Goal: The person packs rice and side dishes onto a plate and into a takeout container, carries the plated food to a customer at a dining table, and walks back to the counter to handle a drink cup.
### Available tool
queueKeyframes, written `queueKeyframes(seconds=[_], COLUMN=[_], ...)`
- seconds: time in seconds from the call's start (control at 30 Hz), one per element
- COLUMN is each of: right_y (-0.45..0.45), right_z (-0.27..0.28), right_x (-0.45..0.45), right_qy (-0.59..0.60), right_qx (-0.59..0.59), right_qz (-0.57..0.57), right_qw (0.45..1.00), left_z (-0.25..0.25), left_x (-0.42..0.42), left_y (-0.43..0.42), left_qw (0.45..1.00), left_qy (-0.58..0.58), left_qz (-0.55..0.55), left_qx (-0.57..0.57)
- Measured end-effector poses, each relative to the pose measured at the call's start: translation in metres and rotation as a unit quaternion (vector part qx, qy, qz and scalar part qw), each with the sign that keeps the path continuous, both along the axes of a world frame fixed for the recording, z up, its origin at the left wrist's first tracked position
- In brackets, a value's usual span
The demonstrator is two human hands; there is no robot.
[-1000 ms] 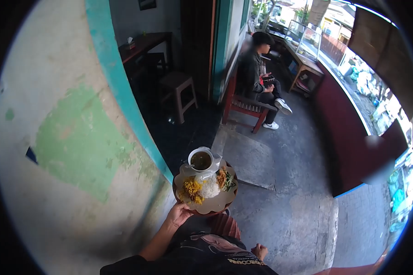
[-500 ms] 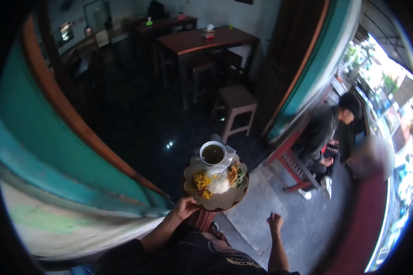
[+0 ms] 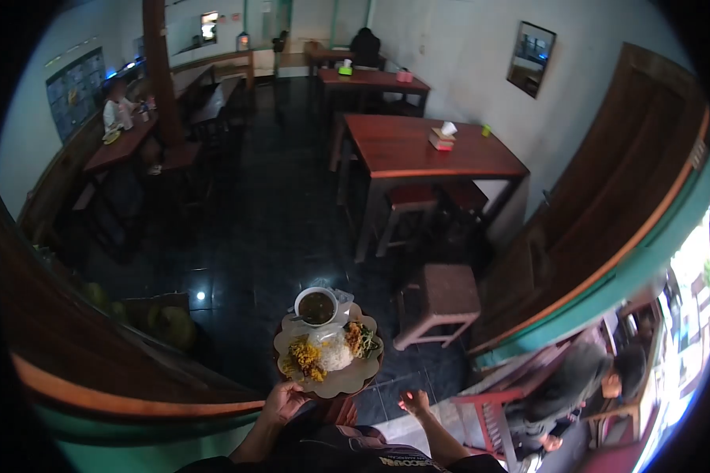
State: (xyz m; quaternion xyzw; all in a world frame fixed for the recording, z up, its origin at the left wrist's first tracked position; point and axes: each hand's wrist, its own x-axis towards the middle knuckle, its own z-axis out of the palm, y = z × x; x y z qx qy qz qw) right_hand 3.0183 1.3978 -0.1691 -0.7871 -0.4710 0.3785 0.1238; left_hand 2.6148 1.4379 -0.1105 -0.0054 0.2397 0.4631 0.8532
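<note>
My left hand (image 3: 284, 403) grips the near left edge of a scalloped plate (image 3: 347, 386). White rice (image 3: 333, 352) lies in the middle of the plate, with yellow shredded food (image 3: 303, 355) on its left. On its right are browned food and greens (image 3: 363, 339). A white bowl of dark soup (image 3: 316, 307) stands at the plate's far edge with a spoon in it. Clear plastic (image 3: 342, 296) shows beside the bowl. My right hand (image 3: 415, 403) hangs to the right of the plate, apart from it, fingers curled in with nothing seen in them.
A stool (image 3: 439, 303) stands ahead right, before a red-brown table (image 3: 434, 154) with a tissue box (image 3: 442, 139). The wooden door (image 3: 592, 173) is at right, a door frame (image 3: 134, 392) at left. People sit on a bench (image 3: 489, 418) at right and at a left table (image 3: 126, 150).
The view has moved forward into the doorway and lifted, showing more of the room. The plate stays in my left hand. The stool is nearer; the seated person has shifted lower right in view.
</note>
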Motion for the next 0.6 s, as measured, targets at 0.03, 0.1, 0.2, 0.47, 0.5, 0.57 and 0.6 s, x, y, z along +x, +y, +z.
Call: queueKeyframes(seconds=[0.03, 0.1, 0.2, 0.47, 0.5, 0.57, 0.6], right_y=[0.000, 0.016, 0.054, 0.190, 0.220, 0.284, 0.325], right_z=[-0.012, -0.023, 0.015, 0.002, -0.035, -0.040, -0.021], right_x=[0.014, 0.043, 0.033, 0.070, 0.093, 0.097, 0.077], right_qy=[0.019, -0.063, 0.173, 0.131, 0.039, -0.137, -0.131], right_qx=[-0.003, 0.002, 0.008, -0.024, -0.083, -0.044, -0.043], right_qz=[-0.025, 0.012, -0.256, -0.186, -0.121, 0.045, 0.052], right_qw=[0.999, 0.998, 0.951, 0.973, 0.988, 0.989, 0.989], left_z=[0.021, 0.059, 0.048, 0.104, 0.105, 0.082, 0.077], left_x=[0.000, -0.009, -0.031, -0.041, -0.042, -0.037, -0.041], left_y=[0.006, 0.042, 0.109, 0.286, 0.309, 0.357, 0.383], left_qw=[0.999, 0.997, 0.994, 0.984, 0.988, 0.986, 0.979], left_qy=[0.016, 0.049, 0.029, 0.052, 0.059, -0.007, -0.070], left_qz=[0.032, 0.063, 0.104, 0.163, 0.144, 0.167, 0.186], left_qx=[0.002, 0.011, 0.012, -0.041, -0.008, 0.006, 0.030])
